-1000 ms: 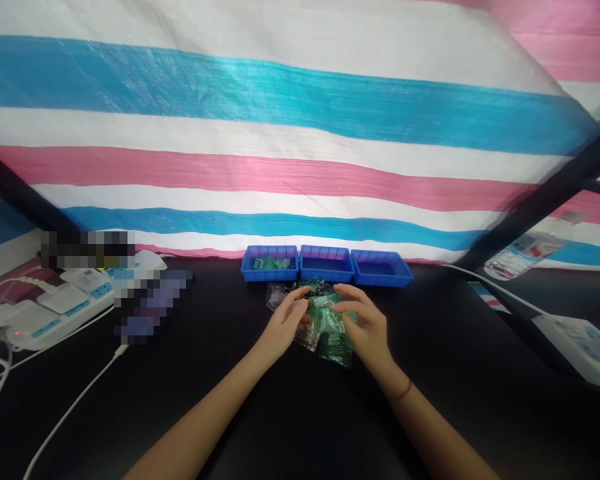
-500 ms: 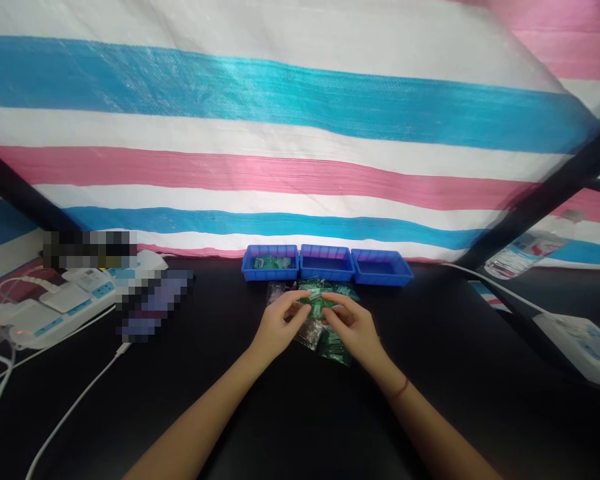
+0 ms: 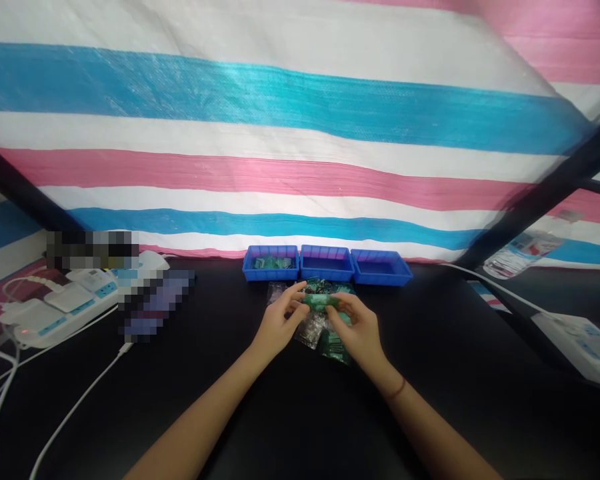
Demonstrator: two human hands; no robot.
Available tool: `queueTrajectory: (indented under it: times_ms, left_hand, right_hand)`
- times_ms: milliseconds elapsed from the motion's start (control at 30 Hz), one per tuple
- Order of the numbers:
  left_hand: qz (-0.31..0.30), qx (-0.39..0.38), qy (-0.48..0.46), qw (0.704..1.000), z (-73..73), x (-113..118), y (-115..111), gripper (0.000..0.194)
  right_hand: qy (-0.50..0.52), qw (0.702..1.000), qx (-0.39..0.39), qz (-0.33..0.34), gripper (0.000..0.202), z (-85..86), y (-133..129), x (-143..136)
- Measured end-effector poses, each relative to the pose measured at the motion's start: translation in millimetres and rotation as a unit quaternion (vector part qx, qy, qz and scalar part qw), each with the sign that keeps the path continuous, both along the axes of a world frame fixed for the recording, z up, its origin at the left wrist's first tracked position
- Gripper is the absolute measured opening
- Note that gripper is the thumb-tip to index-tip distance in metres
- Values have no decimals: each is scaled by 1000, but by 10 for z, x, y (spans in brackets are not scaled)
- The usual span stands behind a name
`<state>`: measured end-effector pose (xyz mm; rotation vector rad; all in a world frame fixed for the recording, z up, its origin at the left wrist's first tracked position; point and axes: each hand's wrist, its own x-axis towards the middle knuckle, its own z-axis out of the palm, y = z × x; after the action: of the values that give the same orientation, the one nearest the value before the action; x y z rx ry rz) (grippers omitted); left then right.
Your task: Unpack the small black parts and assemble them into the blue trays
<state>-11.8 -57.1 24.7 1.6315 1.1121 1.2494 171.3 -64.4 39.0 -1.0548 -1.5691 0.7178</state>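
Small green plastic packet (image 3: pixel 319 301), landmark: near side of the blue tray row (image 3: pixel 326 277), above piled clear and green packets (image 3: pixel 335 347), seemingly raised for handling; left hand (image 3: pixel 279 323) and right hand (image 3: pixel 356 328) flanking it, fingers curled, each grip nearly closed, pinching its ends.

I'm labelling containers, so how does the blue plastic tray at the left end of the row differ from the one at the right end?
The left blue plastic tray holds small green pieces; the right blue plastic tray shows its inner floor. The left tray borders the middle tray's left side, the right tray its right side. Both share similar ribbed walls.
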Motion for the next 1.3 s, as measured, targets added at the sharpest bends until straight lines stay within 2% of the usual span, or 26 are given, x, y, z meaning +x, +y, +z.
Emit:
queueTrajectory:
  times_ms: [100, 200, 267, 400, 567, 633, 800, 900, 967, 1033, 1167, 1233, 1300]
  left_hand:
    - [-38, -36, -42, 998, -3, -1, 3, 49]
    - [-62, -72, -57, 994, 6, 25, -14, 52]
    - [-54, -73, -56, 994, 11, 47, -25, 51]
    - [1, -48, -47, 998, 6, 65, -27, 49]
    - [14, -32, -33, 999, 14, 49, -24, 47]
    - [10, -31, -26, 999, 24, 43, -27, 47]
    - [-13, -48, -28, 998, 12, 50, -35, 46]
    - [-5, -39, 0, 999, 15, 34, -6, 46]
    - [27, -14, 44, 999, 57, -34, 73, 46]
    - [88, 17, 85, 992, 134, -170, 228, 47]
    - [246, 78, 177, 950, 284, -569, 686, 49]
    - [267, 79, 261, 924, 296, -741, 882, 47]
    - [255, 79, 364, 893, 262, -836, 990, 37]
  right_hand:
    - [19, 999, 42, 4, 6, 35, 6, 21]
    - [15, 996, 85, 14, 9, 61, 16, 24]
    - [-9, 996, 93, 8, 15, 65, 20, 16]
    - [-9, 999, 40, 0, 22, 51, 15, 1]
    - [30, 993, -82, 73, 34, 17, -8, -28]
    - [23, 991, -97, 91, 39, -1, -9, -41]
    - [23, 989, -110, 99, 36, -37, 5, -43]
    - [6, 990, -101, 95, 38, -21, 11, -29]
    - [13, 992, -93, 86, 41, -3, 29, -10]
    - [37, 993, -86, 72, 41, 2, 72, 27]
    - [83, 994, -68, 11, 34, -51, 227, 154]
    - [99, 992, -72, -15, 33, -90, 316, 236]
    - [94, 992, -76, -46, 32, -120, 397, 329]
